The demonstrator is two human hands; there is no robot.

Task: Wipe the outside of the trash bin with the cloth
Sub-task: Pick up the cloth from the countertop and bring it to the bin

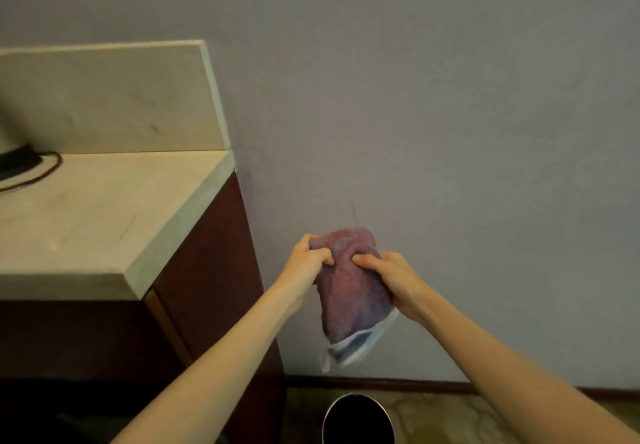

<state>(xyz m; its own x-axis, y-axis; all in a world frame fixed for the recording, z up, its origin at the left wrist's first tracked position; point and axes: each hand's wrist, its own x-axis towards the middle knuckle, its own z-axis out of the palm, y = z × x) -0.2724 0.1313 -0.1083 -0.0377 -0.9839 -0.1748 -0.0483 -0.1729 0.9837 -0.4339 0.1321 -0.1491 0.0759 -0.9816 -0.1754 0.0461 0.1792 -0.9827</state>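
Grey painted wall [450, 97] fills most of the view, with a dark baseboard [381, 384] at its foot and mottled stone-patterned floor [433, 416] below it. Against this wall the cloth [349, 291] is held up in both hands, well above the trash bin [358, 421]. The long axis of the cloth runs nearly vertical, tilted slightly so that the bunched top leans away from the bin and the loose lower end hangs down toward it. A nubbly, terry-like texture in dull reddish purple is seen on the cloth, and a pale blue-white edge is shown at its hanging corner, where the folded layers part.

The upper left side of the cloth is gripped by the left hand [304, 263], its fingers curled tight and pressed together into the fabric. The right side is gripped by the right hand [391, 280], whose thumb and fingers are pinched on a fold near the middle. Both forearms are bare.

Only the round rim of the bin is seen, at the bottom edge of the view directly under the cloth; the rim looks metallic and the inside is dark. Left of the bin stands a dark reddish wooden cabinet [207, 287] with a pale marble-like countertop [104, 218] and matching backsplash [110, 97]. A black cable [41, 169] lies on the countertop's far left.
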